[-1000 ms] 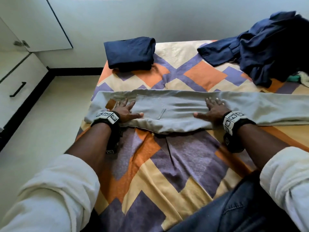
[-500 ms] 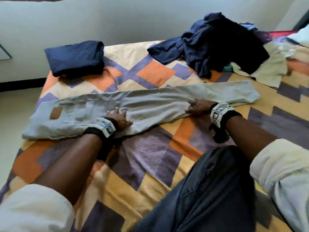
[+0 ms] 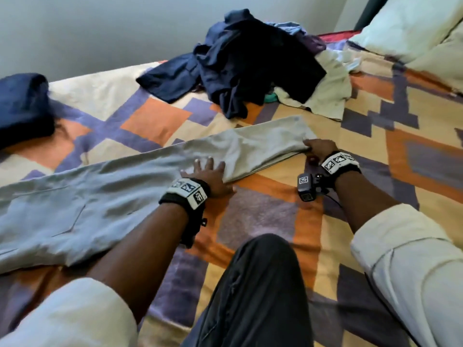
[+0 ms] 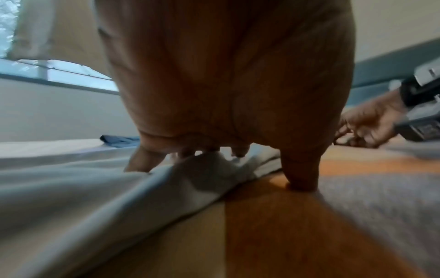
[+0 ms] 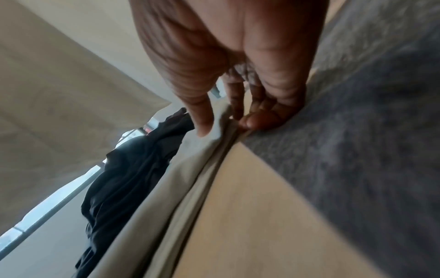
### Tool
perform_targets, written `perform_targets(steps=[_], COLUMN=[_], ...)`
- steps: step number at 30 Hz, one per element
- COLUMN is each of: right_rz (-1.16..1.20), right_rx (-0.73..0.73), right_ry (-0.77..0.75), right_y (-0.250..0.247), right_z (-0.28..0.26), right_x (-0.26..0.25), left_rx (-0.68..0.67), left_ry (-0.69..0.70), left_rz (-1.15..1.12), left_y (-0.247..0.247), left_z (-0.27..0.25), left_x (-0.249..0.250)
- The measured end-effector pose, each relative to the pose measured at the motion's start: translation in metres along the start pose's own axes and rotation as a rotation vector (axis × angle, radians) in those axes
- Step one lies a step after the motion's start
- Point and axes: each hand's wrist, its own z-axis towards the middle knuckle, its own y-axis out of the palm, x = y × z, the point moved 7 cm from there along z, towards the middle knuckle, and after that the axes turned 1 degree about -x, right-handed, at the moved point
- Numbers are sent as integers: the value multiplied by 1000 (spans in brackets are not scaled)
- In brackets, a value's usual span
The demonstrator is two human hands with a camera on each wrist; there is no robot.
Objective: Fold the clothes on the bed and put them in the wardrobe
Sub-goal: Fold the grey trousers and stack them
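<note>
Grey trousers point(image 3: 140, 186) stretched lengthwise across the bed point(image 3: 263, 216), legs stacked, ready for folding. Left hand point(image 3: 208, 175) flat at the trousers' knee, fingers spread, pinning the cloth, likely as the fold line. Right hand point(image 3: 319, 149) at the trousers' hem, pinching the stacked edges to lift them over. Unfolded pile point(image 3: 250, 66) beyond the trousers; folded navy garment point(image 3: 23, 106) near their waist.

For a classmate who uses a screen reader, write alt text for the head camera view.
A person's left hand presses flat on grey trousers laid along a patterned bedspread, while the right hand pinches the hem. Behind lie a heap of dark clothes and a folded navy garment.
</note>
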Motion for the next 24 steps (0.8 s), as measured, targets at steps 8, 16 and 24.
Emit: perform_targets(steps=[8,16,24], right_rz=[191,-369,-1003], right_rx=[232,243,-377], right_ry=[-223,-191,-490], right_y=[-31,-28,74], right_z=[9,11,-22], right_x=[-9,-24,-33], left_rx=[237,201,-39], left_ry=[19,-2,-1], left_rz=[26,56,-3], left_y=[-6,10,9], left_z=[-4,-12,1], left_x=[3,20,21])
